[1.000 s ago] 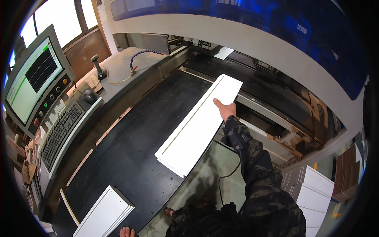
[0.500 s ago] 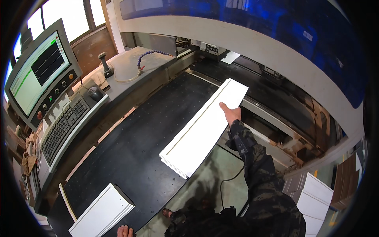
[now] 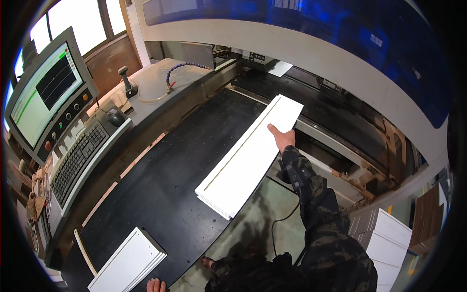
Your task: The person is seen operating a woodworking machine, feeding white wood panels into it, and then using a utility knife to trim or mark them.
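A small stack of long white grooved panels [image 3: 248, 160] lies slantwise on the black table [image 3: 165, 180]. My right hand [image 3: 283, 138] grips its near right edge towards the far end, thumb on the top face, the other fingers out of sight beyond the edge. At the bottom of the picture my left hand [image 3: 156, 285] shows only its fingers, resting at the table's near edge. They lie flat with nothing in them. Just left of those fingers sits a second stack of white panels [image 3: 129, 260], cut off by the picture's lower rim.
A machine with a blue-windowed hood [image 3: 311, 34] spans the far side. On the left are a control screen [image 3: 48, 92], a keyboard [image 3: 80, 160], a mouse [image 3: 116, 117] and a handheld scanner [image 3: 127, 82]. More white panels [image 3: 386, 248] are stacked at lower right, beside brown boards [image 3: 426, 221].
The whole view has shifted slightly. Both hands keep their places, and neither panel stack has visibly moved on the table.
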Motion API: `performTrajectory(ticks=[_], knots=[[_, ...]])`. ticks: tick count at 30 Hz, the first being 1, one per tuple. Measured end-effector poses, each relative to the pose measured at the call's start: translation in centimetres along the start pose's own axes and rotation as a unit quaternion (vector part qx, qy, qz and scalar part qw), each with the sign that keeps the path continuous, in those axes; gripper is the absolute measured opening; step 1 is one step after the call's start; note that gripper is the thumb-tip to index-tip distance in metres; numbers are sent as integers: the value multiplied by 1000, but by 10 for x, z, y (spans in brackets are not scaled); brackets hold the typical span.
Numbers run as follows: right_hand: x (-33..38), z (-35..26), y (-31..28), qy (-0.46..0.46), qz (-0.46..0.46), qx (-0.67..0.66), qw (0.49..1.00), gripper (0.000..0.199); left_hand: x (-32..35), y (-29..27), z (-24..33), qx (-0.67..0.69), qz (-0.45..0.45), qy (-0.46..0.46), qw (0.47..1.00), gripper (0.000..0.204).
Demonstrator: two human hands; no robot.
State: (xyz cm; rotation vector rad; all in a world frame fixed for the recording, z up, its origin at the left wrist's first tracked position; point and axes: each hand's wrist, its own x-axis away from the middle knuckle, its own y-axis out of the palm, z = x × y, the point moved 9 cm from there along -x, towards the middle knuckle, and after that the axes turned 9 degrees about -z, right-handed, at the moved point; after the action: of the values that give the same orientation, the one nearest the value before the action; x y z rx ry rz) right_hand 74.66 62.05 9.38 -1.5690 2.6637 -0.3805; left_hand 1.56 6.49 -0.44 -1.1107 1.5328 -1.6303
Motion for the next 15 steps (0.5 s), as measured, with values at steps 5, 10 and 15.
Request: performTrajectory(ticks=[5, 10, 15], knots=[[2, 1, -5, 2, 52, 16, 999, 62, -2, -3, 3, -20, 16, 7, 1000, 63], [-6, 6, -7, -17, 15, 18, 1000, 113, -4, -7, 3, -21, 22, 8, 1000, 63], [2, 2, -5, -9, 5, 3, 1000, 111, -3, -10, 3, -15, 19, 0, 1000, 62]])
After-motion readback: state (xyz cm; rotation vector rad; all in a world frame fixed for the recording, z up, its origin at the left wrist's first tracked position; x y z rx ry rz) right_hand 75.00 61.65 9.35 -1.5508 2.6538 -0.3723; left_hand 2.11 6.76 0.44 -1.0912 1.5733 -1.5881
